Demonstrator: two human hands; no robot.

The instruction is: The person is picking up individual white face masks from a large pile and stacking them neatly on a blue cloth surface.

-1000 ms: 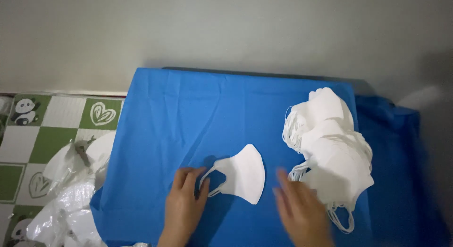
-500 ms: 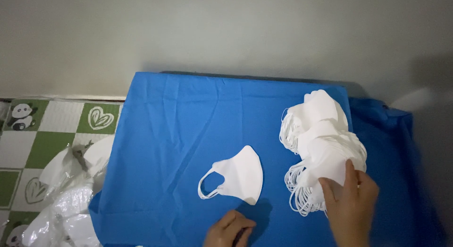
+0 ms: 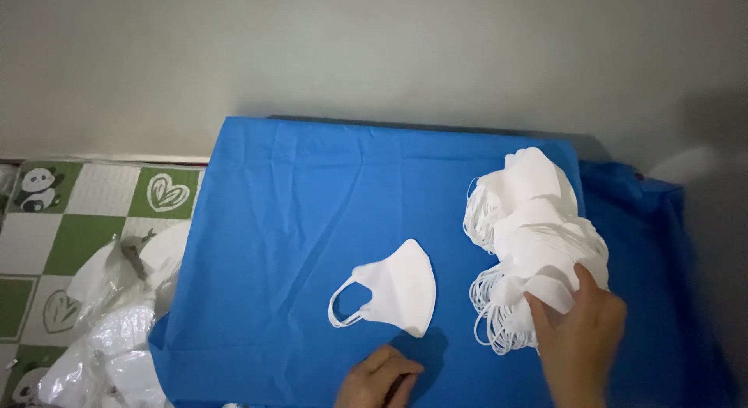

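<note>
A single folded white face mask [image 3: 393, 293] lies flat on the blue cloth [image 3: 312, 221], its ear loops to the left. A pile of several white masks [image 3: 530, 236] sits to its right. My right hand [image 3: 580, 342] rests on the near end of that pile, its fingers pinching a mask at the front edge. My left hand [image 3: 379, 381] is low at the frame's bottom edge, just below the single mask, fingers curled loosely, holding nothing.
The blue cloth covers a surface set against a grey wall [image 3: 374, 57]. On the left is a green and white patterned floor mat [image 3: 70, 221] with crumpled clear plastic bags [image 3: 101, 338] on it.
Both hands left the single mask. My left hand drew back toward me. My right hand moved right onto the mask pile and now grips a mask there.
</note>
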